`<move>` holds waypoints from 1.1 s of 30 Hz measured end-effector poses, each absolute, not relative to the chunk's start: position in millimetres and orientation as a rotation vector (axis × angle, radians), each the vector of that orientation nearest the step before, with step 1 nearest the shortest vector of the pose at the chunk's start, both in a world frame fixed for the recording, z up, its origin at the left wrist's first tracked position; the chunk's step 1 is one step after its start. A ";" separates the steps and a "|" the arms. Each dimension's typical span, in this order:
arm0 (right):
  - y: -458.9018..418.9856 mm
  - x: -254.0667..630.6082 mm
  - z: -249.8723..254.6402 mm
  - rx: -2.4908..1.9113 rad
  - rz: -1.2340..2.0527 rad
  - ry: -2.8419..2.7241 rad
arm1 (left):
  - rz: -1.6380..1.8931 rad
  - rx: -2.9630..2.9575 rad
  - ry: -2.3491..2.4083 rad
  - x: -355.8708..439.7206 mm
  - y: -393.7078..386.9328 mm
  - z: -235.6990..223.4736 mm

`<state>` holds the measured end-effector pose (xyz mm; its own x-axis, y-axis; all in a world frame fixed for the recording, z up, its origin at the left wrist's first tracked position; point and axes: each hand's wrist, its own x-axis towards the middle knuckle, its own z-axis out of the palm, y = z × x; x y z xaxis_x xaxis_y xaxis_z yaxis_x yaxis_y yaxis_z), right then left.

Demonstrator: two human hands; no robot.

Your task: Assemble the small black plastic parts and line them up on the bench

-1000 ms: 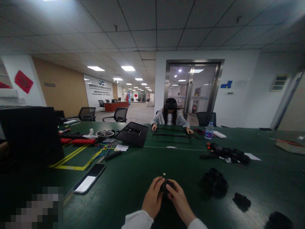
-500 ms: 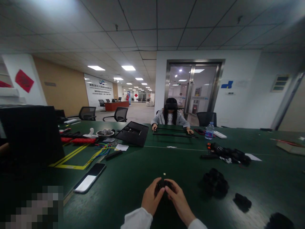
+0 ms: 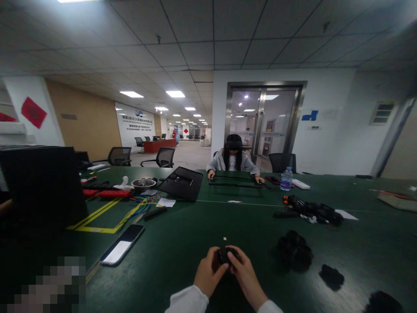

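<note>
Low in the middle of the view, my left hand [image 3: 207,274] and my right hand [image 3: 247,277] meet over the green table [image 3: 182,243]. Both are closed around one small black object [image 3: 224,254] held between the fingertips, just above the tabletop. White sleeves cover both wrists. To the right lies a pile of similar black pieces [image 3: 294,252], and further right a single black piece [image 3: 331,275]. A tiny pale fleck [image 3: 224,238] rests on the table just beyond my fingers.
A phone [image 3: 123,244] lies to my left, beside yellow tape lines [image 3: 97,217] and coloured cables [image 3: 140,206]. A black screen [image 3: 42,182] stands at far left. Across the table a person [image 3: 233,158] works on a long black frame [image 3: 237,182]. A water bottle [image 3: 286,178] and black tools [image 3: 312,211] lie nearby.
My hands have stayed in the same place, only shifting their fingers slightly around the black object. The person opposite has not moved.
</note>
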<state>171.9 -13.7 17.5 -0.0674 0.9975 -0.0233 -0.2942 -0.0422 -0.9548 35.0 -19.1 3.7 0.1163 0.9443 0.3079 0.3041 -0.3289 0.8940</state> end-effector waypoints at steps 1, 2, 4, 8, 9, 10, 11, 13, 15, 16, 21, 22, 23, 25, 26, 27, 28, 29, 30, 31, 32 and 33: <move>-14.7 171.9 18.9 -0.983 1.408 -1.019 | 1.229 1.711 1.224 35.3 -18.8 3.0; -15.6 171.9 19.9 -0.990 1.410 -1.026 | 1.233 1.687 1.221 35.6 -18.4 2.5; -16.6 171.9 20.8 -0.994 1.405 -1.038 | 1.253 1.636 1.204 36.4 -17.5 2.2; -17.0 171.7 20.5 -0.953 1.400 -1.022 | 1.297 1.472 1.183 38.0 -14.5 2.9; -17.1 171.8 20.6 -0.946 1.402 -1.004 | 1.312 1.405 1.190 38.2 -13.6 3.1; -17.3 171.9 20.8 -0.946 1.405 -0.985 | 1.329 1.329 1.200 38.1 -12.7 3.3; -17.5 172.2 21.1 -0.946 1.406 -0.968 | 1.348 1.250 1.209 37.8 -11.9 3.5; -18.3 172.8 22.0 -0.941 1.412 -0.947 | 1.389 1.104 1.209 36.4 -10.5 4.4; -18.7 173.5 22.6 -0.942 1.414 -0.916 | 1.415 1.005 1.188 34.3 -9.2 5.6; -18.5 173.7 22.6 -0.940 1.410 -0.889 | 1.419 0.967 1.177 33.2 -8.5 6.1; -13.8 177.5 21.0 -0.878 1.363 -0.612 | 1.407 0.832 1.145 28.3 -4.3 5.9; -12.6 179.6 21.0 -0.863 1.367 -0.561 | 1.406 0.818 1.135 27.2 -3.6 5.4; -11.4 182.2 21.1 -0.848 1.379 -0.521 | 1.401 0.808 1.118 25.8 -3.0 4.7; -9.2 188.9 21.7 -0.817 1.415 -0.457 | 1.396 0.788 1.080 22.4 -1.8 3.0; -8.1 192.8 21.9 -0.797 1.436 -0.425 | 1.394 0.777 1.057 20.7 -1.2 2.0; -6.9 196.9 22.0 -0.769 1.454 -0.387 | 1.392 0.760 1.035 19.1 -0.6 0.9; -5.6 201.2 21.9 -0.736 1.475 -0.347 | 1.386 0.737 1.013 17.8 0.1 -0.1; -4.3 205.6 21.8 -0.701 1.498 -0.308 | 1.382 0.709 0.989 16.9 0.6 -0.9; -3.0 210.0 21.8 -0.666 1.522 -0.274 | 1.384 0.679 0.955 16.5 0.9 -1.3; -1.9 214.5 22.1 -0.637 1.544 -0.246 | 1.384 0.648 0.915 16.7 0.9 -1.2; -0.9 219.1 22.9 -0.614 1.559 -0.233 | 1.387 0.616 0.873 17.4 0.5 -0.5; -0.2 223.6 24.4 -0.600 1.567 -0.244 | 1.389 0.586 0.835 18.5 -0.2 0.7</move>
<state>223.6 -0.2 24.4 0.0164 0.9742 -0.2252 -0.8598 -0.1012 -0.5005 18.5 -0.2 0.7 -0.0188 0.9865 -0.1629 -0.6070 0.1183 0.7859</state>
